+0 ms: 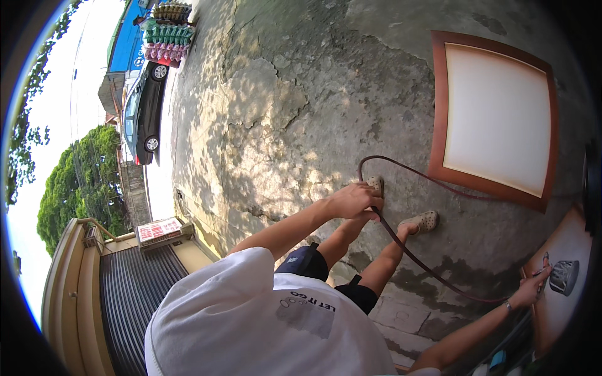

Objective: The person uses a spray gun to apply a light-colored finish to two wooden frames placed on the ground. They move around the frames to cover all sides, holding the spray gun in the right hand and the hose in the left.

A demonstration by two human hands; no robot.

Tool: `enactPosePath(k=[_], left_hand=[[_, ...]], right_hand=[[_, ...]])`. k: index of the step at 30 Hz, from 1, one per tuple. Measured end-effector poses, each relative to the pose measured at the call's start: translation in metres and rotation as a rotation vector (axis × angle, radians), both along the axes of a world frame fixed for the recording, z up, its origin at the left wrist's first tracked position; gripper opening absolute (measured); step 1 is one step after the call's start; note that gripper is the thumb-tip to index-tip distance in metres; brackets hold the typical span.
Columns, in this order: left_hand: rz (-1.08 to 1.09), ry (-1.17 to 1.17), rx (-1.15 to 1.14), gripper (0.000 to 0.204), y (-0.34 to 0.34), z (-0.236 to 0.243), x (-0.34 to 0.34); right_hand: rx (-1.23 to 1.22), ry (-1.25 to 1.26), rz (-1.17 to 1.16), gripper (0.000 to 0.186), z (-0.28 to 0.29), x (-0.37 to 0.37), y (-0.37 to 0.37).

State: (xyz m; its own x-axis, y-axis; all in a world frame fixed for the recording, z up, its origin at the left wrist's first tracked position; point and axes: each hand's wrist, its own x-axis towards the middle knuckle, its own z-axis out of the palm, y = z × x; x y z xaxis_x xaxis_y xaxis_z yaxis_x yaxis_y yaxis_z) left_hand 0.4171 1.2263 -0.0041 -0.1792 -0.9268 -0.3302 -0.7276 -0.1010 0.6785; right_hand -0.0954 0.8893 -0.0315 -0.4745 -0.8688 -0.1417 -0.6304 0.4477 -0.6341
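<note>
My left hand (359, 202) is closed around a dark red hose (382, 158), which loops behind it toward a framed panel and runs down toward my right hand. My right hand (532, 287), at the far right, grips a spray gun (543, 263) with a dark metallic cup (563, 278). Behind the gun is a pale panel with brown edging (558, 319), partly cut off by the lens rim. A second panel (492, 116), white inside a brown border, lies on the concrete above it.
Cracked concrete (269, 106) surrounds my sandalled feet (421, 222). At left are a shuttered building (135, 294) with a signboard (158, 229), a dark car (145, 109) and stacked colourful goods (166, 41). A dark object (591, 182) sits at the right rim.
</note>
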Motion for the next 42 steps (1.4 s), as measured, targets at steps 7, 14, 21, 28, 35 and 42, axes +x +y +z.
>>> enactPosePath(k=[7, 14, 21, 28, 35, 42], left_hand=[[-0.050, -0.064, 0.117, 0.033, 0.004, 0.005, 0.028], [-0.076, -0.087, 0.118, 0.029, 0.005, 0.012, 0.025], [-0.034, -0.101, 0.120, 0.026, -0.007, 0.014, 0.001], [0.054, -0.071, 0.082, 0.024, -0.026, 0.014, -0.039], [0.041, -0.082, 0.147, 0.026, -0.013, 0.011, -0.030], [-0.027, -0.133, 0.130, 0.027, 0.002, 0.017, 0.018]], right_hand=[[0.057, -0.149, 0.095, 0.056, 0.032, 0.076, 0.099], [0.139, -0.368, 0.223, 0.041, 0.058, 0.102, 0.148], [0.007, -0.214, 0.021, 0.046, 0.035, 0.059, 0.066], [-0.191, -0.093, -0.076, 0.046, 0.020, -0.002, -0.025], [-0.044, -0.176, -0.087, 0.044, 0.025, 0.029, 0.013], [-0.014, -0.306, 0.091, 0.043, 0.027, 0.103, 0.109]])
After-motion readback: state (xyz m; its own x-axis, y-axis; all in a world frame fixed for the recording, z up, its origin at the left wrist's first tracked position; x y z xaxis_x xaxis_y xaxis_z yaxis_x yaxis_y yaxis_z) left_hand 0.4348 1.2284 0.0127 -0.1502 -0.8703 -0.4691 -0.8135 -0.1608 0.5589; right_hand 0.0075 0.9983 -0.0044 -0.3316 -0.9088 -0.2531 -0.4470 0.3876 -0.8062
